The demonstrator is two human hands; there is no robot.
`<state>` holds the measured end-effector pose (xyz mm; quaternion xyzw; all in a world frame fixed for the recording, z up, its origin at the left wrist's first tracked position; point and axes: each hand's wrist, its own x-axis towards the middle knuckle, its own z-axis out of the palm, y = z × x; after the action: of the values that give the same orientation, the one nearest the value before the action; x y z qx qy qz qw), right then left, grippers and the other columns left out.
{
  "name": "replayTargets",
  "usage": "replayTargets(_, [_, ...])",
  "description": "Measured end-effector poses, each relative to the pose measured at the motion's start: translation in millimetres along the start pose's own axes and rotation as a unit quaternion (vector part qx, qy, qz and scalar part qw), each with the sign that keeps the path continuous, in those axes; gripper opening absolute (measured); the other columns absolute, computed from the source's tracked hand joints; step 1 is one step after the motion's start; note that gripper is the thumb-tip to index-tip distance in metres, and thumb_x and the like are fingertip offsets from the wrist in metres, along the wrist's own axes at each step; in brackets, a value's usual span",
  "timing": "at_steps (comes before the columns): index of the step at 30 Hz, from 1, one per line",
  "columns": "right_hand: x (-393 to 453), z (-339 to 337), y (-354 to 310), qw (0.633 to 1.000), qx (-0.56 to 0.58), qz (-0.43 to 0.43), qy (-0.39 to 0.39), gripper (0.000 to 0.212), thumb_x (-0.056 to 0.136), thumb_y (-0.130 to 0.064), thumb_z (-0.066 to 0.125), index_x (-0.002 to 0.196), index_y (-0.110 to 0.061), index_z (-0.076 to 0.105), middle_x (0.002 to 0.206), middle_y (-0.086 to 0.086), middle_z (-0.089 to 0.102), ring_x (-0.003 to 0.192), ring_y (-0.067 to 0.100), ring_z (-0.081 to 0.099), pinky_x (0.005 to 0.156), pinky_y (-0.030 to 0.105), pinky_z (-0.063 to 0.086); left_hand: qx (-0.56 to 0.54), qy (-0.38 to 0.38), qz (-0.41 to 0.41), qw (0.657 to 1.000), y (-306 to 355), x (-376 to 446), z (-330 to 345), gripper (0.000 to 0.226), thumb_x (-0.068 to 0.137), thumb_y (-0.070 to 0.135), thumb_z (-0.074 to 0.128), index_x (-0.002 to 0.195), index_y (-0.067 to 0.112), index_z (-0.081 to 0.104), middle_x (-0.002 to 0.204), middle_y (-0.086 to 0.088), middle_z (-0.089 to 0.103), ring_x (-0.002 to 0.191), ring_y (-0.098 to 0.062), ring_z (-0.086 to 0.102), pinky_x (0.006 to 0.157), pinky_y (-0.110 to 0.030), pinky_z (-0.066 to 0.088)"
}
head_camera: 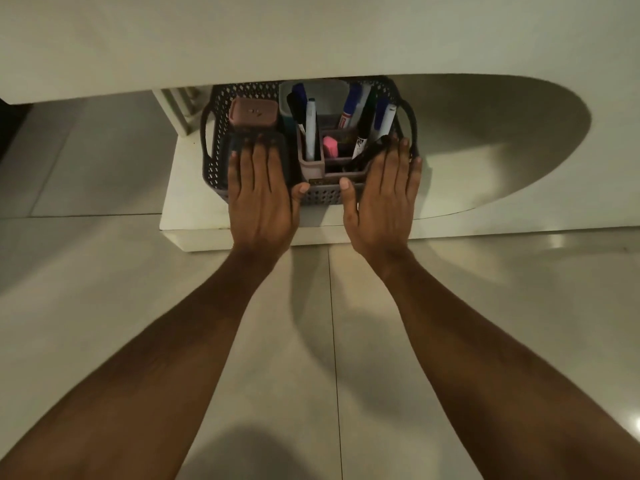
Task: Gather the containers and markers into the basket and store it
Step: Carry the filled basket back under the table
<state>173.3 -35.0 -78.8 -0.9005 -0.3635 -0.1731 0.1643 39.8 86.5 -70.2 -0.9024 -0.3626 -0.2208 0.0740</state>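
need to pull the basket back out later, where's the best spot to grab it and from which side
Grip the two dark loop handles, one on the left end and one on the right end of the basket, one hand each, coming in from the sides. The tabletop overhangs its back half and the markers stand tall, so a grab from above looks awkward.

A room in a home, down near the floor

The floor [104, 306] is made of big, pale, shiny tiles with thin lines between them. A white table top [207, 39] hangs over a low white shelf [187, 209], like furniture in a house. On the shelf sits a grey basket [214, 133] full of holes, holding markers [310, 129], a pink eraser [329, 146] and little boxes, like things for drawing or homework.
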Motion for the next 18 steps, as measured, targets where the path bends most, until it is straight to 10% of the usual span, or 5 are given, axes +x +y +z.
replayTargets(18, [3.4,2.1,-3.4,0.999,0.005,-0.033,-0.019,0.082,0.106,-0.058,0.019,0.161,0.001,0.007,0.170,0.024,0.007,0.159,0.037,0.005,0.128,0.057,0.012,-0.019,0.009,0.011,1.000,-2.1,2.6,12.8,0.072,0.110,0.050,0.031,0.158,-0.002,0.020,0.163,-0.026,0.026,0.154,-0.039,0.022,0.129,-0.049,0.013])
